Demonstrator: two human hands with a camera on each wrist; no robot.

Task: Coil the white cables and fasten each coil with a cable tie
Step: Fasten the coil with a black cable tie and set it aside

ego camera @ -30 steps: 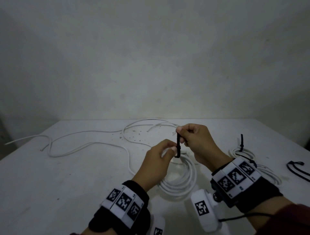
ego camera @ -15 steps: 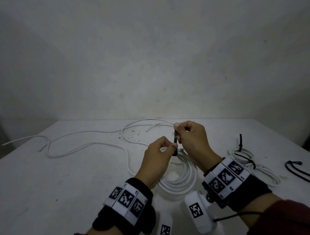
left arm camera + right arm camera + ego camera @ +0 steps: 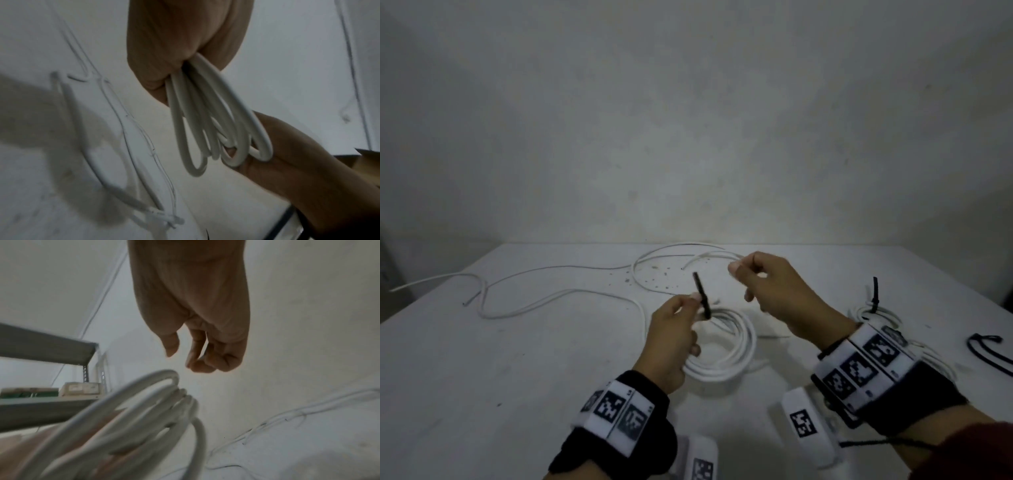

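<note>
A coiled white cable (image 3: 736, 346) lies partly lifted off the table, its far side in my left hand (image 3: 697, 301). That hand pinches the loops together with a black cable tie (image 3: 701, 294), whose free tail sticks up and leans left. In the left wrist view the fingers (image 3: 156, 84) grip the bunched loops of the coil (image 3: 205, 116). My right hand (image 3: 739, 274) hovers to the right of the tie, apart from it, fingers curled and holding nothing. The right wrist view shows those curled fingers (image 3: 205, 356) empty above the blurred coil (image 3: 148, 415).
A tied coil (image 3: 883, 317) with a black tie (image 3: 875, 291) lies at the right. Loose black ties (image 3: 986, 346) sit near the right edge. Uncoiled white cable (image 3: 551, 294) snakes across the left of the table (image 3: 482, 377). A shelf (image 3: 41, 344) stands beyond.
My right hand has let go of the tie's tail and moved off to the right. The left hand keeps the pinch, and the tail now leans left.
</note>
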